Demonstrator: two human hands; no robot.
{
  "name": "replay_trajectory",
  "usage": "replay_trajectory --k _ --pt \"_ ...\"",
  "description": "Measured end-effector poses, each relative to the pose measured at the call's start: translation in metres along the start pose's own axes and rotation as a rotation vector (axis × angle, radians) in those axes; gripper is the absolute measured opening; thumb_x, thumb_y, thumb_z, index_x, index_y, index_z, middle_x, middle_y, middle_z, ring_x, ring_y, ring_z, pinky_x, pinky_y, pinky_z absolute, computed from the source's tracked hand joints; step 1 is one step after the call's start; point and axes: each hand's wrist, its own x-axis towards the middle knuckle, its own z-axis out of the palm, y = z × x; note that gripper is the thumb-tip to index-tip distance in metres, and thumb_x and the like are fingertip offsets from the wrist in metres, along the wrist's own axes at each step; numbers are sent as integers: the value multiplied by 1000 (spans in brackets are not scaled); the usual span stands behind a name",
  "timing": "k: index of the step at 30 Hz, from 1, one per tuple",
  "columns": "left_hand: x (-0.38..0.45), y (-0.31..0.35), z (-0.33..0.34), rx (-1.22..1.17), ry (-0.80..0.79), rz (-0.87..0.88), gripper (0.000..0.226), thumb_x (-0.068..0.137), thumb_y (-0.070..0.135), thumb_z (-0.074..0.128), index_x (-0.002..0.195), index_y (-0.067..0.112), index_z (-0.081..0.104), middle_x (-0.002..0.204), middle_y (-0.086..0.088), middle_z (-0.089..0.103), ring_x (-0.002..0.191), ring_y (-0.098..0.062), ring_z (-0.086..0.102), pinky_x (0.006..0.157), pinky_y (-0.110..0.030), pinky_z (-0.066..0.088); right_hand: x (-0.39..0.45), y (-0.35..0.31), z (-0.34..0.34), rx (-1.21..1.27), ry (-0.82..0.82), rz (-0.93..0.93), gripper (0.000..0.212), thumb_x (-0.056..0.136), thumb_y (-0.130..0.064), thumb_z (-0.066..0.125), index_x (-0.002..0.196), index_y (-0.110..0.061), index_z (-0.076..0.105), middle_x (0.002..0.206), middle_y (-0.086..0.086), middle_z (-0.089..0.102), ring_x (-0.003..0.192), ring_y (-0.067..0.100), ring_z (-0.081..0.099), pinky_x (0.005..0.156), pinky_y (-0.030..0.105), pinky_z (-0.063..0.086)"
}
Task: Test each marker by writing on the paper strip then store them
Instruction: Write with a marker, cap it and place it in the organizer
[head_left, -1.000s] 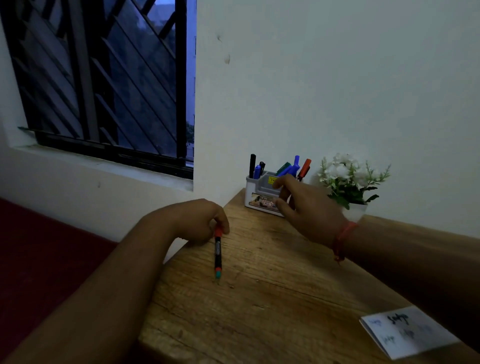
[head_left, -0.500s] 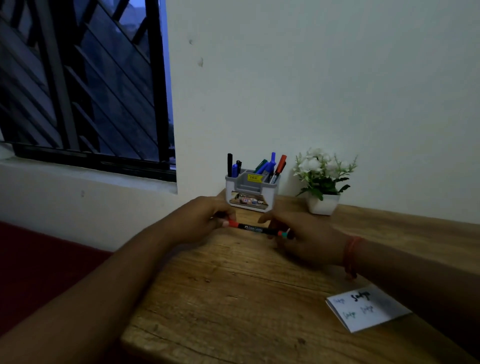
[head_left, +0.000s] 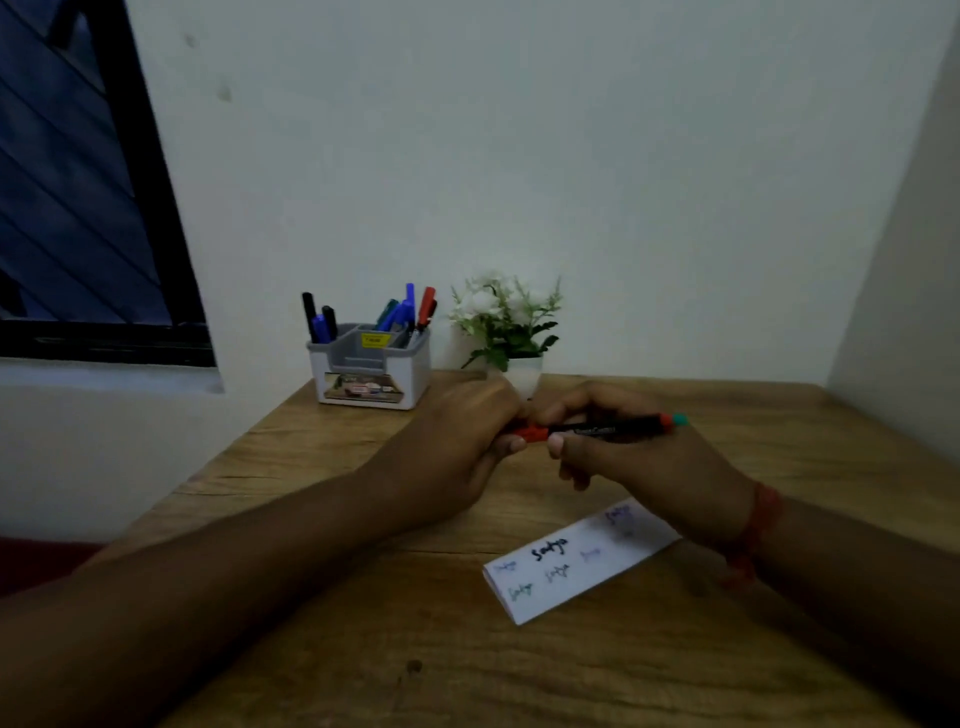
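Left hand (head_left: 457, 441) pinching the marker's red cap (head_left: 530, 432), right hand (head_left: 639, 457) gripping the marker (head_left: 602, 429) barrel above the table (head_left: 363, 649)

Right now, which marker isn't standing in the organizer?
The black marker with the red cap, held level by the left hand and right hand; the others stand in the organizer.

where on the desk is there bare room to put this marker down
Bare wood lies in front of the paper strip toward the near edge, and right of the right hand. It is crowded at the back, around the organizer and the plant pot.
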Motion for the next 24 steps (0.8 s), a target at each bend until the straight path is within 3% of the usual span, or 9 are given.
replay_trajectory --k 3,5,10,12,15,17,20,24 --pt "28 8 26 13 -7 101 17 95 19 54 112 19 57 100 2 56 88 -1 40 75 -15 33 -9 8 -25 -63 115 24 8 88 -9 72 95 -10 69 77 -1 72 66 16 71 61 27 57" --pt "41 9 44 21 -25 105 18 95 23 51 110 16 60 101 0 56 90 -5 43 76 -19 32 -16 16 -38 -118 179 42 9 87 -10 73 93 -10 68 77 1 72 65 16 71 61 24 56" --pt "43 6 64 -3 -92 140 16 93 16 52 106 18 62 99 5 56 93 -4 44 85 -22 30 -26 26 -41 -203 199 42 5 85 -13 75 85 -12 70 66 4 70 59 11 69 60 24 56" --pt "40 0 64 -23 -87 132 16 93 19 50 105 21 61 99 6 57 94 -1 43 98 -23 30 -25 27 -38 -228 188 15 5 86 -12 75 83 -13 70 66 2 71 60 11 70 61 26 58" --pt "37 -2 68 -37 -124 126 17 92 18 47 103 26 58 98 12 56 97 -1 49 114 -36 21 -26 30 -32 -309 185 -15 9 84 -8 74 80 -14 69 64 -1 71 60 10 70 61 29 57" --pt "36 -5 69 -61 -142 105 19 90 14 51 101 27 58 95 18 51 96 4 47 112 -35 23 -29 28 -30 -307 218 -41 12 83 -4 73 76 -12 67 63 -1 68 59 11 68 58 28 55" --pt "37 -18 65 -65 -125 8 12 89 21 53 97 25 61 89 22 46 87 6 42 90 -30 35 -35 13 -41 -186 392 -85 11 81 0 68 73 -3 61 66 10 65 53 13 66 51 23 54" --pt "37 -23 68 -22 -200 -59 10 92 22 60 102 26 62 92 19 49 87 4 41 95 -30 29 -36 9 -48 -212 417 -55 6 83 -4 66 79 -6 61 70 10 66 60 18 68 56 31 58"
